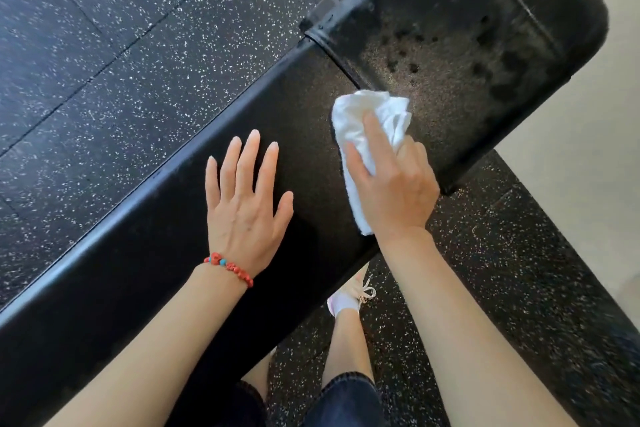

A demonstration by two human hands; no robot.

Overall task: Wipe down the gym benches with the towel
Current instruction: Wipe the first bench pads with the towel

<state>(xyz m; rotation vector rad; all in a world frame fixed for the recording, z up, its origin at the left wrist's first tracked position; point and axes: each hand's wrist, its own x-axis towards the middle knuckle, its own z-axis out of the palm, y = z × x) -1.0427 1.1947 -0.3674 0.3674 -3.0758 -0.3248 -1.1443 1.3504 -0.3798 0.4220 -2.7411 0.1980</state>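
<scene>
On the left, speckled rubber floor tiles run under the black padded gym bench, which crosses the view diagonally from lower left to upper right. The left hand, a red bead bracelet at its wrist, lies flat and released on the long back pad, fingers spread, grasping nothing; it looks to serve as a brace, and it would do best to stay planted there so the body can lean into the stroke without the pad rocking. To its right the right hand grasps a bunched white towel, index finger pressing the cloth down on the upholstery just below the seam where the back pad meets the seat pad. The towel's front edge touches the start of the seat pad. That pad carries a dull, blotchy film with darker spots, so it appears not yet wiped, while the back pad under the hands looks evenly dark. The step in hand seems to be carrying the wipe across the seam onto the seat. To do it well, flatten the towel for wider contact, keep firm even pressure, work in overlapping passes toward the far rounded end, and run a fold into the seam, where grime likely collects. Further right lie pale flooring and, below, a sneaker.
</scene>
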